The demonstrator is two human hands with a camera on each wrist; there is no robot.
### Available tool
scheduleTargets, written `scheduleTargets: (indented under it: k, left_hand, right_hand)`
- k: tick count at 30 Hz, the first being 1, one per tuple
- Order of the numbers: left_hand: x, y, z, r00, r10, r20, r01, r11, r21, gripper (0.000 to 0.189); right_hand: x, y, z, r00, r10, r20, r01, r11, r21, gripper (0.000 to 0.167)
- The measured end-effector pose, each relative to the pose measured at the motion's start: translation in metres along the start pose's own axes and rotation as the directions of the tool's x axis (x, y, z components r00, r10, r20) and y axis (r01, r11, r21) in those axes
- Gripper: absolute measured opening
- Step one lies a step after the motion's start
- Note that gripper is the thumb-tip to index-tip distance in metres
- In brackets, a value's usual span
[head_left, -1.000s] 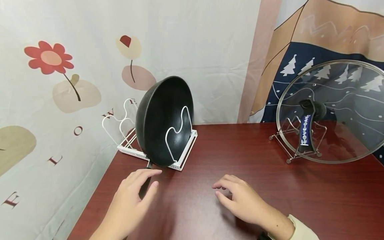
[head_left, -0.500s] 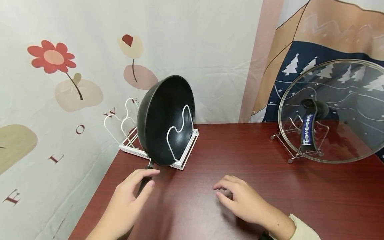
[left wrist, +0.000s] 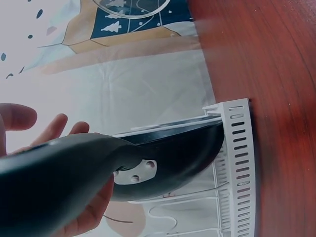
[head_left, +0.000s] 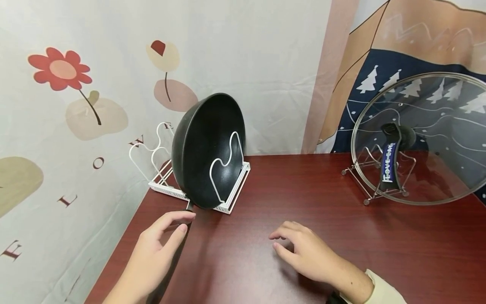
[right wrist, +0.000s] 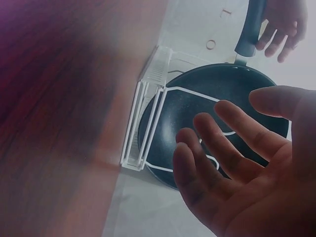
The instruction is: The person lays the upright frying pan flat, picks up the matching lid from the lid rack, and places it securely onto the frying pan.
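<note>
A black wok (head_left: pixel 209 156) stands on its side in a white wire rack (head_left: pixel 168 192), its hollow facing right. Its dark handle (head_left: pixel 175 261) points toward me. My left hand (head_left: pixel 152 249) hovers above the handle, fingers loosely bent and thumb apart. In the left wrist view the handle (left wrist: pixel 54 173) covers part of that hand; the fingers (right wrist: pixel 284 44) extend beside it in the right wrist view, not wrapped round it. My right hand (head_left: pixel 307 253) hangs over the table with relaxed fingers, holding nothing.
A large glass lid (head_left: pixel 440 177) with a black handle (head_left: pixel 389 164) leans upright in a small metal stand (head_left: pixel 370 192) at the right. Both racks stand on a reddish-brown table (head_left: pixel 288 190). A patterned curtain (head_left: pixel 273 84) hangs behind and along the left edge.
My left hand has drawn back a little toward me and left, baring more of the wok's handle. The right hand, wok and lid have stayed in place.
</note>
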State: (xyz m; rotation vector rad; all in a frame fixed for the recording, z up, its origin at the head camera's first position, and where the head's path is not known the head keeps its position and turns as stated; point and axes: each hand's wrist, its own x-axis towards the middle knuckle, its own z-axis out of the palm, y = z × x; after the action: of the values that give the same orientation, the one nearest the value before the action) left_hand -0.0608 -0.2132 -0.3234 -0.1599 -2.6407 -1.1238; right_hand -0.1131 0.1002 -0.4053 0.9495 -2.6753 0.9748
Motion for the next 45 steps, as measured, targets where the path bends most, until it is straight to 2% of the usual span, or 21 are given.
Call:
scheduleTargets:
  k: [9, 18, 25, 37, 45]
  left_hand:
    - [0.006, -0.008, -0.002, 1.000, -0.005, 0.029, 0.009, 0.991, -0.137, 0.021]
    - [0.008, -0.019, -0.003, 0.997, 0.029, 0.073, -0.017, 0.986, -0.167, 0.022]
    - [0.010, -0.027, 0.000, 0.996, 0.054, 0.067, -0.042, 0.985, -0.166, 0.021]
    - [0.012, -0.033, 0.006, 0.998, 0.058, 0.031, -0.050, 0.972, -0.229, 0.020]
    - [0.015, -0.038, 0.007, 1.000, 0.006, 0.009, -0.003, 0.960, -0.280, 0.018]
  right_hand:
    - [0.000, -0.001, 0.000, 1.000, 0.007, 0.016, -0.007, 1.000, -0.019, 0.014]
    - [0.000, 0.000, 0.001, 1.000, 0.012, 0.025, -0.011, 1.000, -0.013, 0.014]
    - [0.000, 0.000, 0.002, 1.000, 0.015, 0.025, -0.014, 1.000, -0.016, 0.015]
    - [0.000, -0.001, 0.003, 0.999, 0.021, 0.037, -0.019, 0.999, -0.033, 0.014]
    - [0.000, -0.002, 0.005, 0.999, 0.020, 0.045, -0.019, 0.999, -0.026, 0.014]
